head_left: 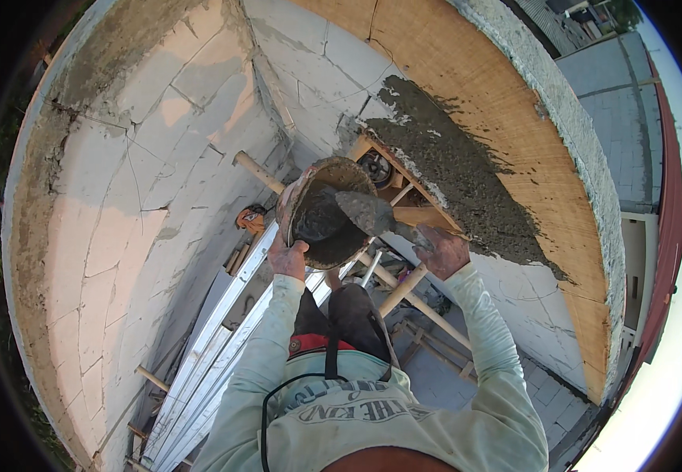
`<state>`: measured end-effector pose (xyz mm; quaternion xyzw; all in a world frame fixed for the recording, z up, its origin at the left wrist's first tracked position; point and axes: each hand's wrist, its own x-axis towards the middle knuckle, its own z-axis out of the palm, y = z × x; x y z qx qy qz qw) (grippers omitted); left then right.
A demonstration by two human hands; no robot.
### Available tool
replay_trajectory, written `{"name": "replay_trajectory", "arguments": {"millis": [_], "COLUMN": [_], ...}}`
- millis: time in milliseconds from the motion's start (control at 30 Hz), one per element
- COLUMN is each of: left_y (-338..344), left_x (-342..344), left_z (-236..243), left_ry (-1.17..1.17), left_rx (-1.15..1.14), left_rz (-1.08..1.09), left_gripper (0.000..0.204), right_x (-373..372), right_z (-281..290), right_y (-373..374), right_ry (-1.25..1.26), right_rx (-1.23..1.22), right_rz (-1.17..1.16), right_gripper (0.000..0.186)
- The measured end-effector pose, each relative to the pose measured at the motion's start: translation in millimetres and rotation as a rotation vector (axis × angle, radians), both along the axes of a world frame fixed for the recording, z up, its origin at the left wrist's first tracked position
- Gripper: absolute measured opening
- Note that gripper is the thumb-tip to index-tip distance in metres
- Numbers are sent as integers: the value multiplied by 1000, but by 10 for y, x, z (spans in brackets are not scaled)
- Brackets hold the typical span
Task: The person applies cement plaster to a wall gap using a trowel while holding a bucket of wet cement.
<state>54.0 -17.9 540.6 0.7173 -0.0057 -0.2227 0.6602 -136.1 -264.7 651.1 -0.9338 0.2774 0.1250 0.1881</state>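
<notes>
My left hand (286, 256) grips the near left rim of a mortar-crusted bucket (292, 206), which is tilted so its inside faces me. Dark wet mortar (321, 224) lies inside it. A trowel (366, 212) is in my right hand (441, 252), fingers closed round its handle. The trowel's grey, mortar-smeared blade reaches over the bucket's right side. To the right of the bucket, a band of wet grey mortar (467, 165) covers part of a tan board-like wall face (545, 149), with ragged splashes along its upper edge.
Pale block walls (120, 228) rise on the left and ahead. Bamboo poles (435, 318) cross below me, beside long metallic planks (207, 370). A wood-framed opening (404, 189) sits below the mortar band. The wall's rough grey top edge (569, 126) curves along the right, with a neighbouring building beyond.
</notes>
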Motion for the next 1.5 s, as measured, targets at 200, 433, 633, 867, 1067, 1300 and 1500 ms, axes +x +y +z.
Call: {"name": "replay_trajectory", "arguments": {"millis": [200,433,633,867,1067,1300,1500], "left_y": [-191,-244,-215,-364,-339,-224,-171], "left_x": [87,109,126,41,-34,-97,52], "left_z": [-94,-327,-376,-125,145,180,235], "left_ry": [76,45,-34,-50,-218,-456,-280], "left_rx": [33,110,274,190,419,369,217], "left_rz": [101,136,73,-58,-289,-367,-251], "left_gripper": [63,61,61,66,60,63,59], "right_x": [222,440,-296,-275,270,439,197], "right_z": [-131,86,944,38,-830,-1123,-1190], "right_y": [-486,-879,-370,-124,-43,-77,-169], "right_ry": [-121,-422,-306,29,137,115,183], "right_rx": [299,120,202,-97,-335,-187,39], "right_rz": [12,-115,-435,-108,137,314,111], "right_gripper": [48,29,29,51,42,34,49]}}
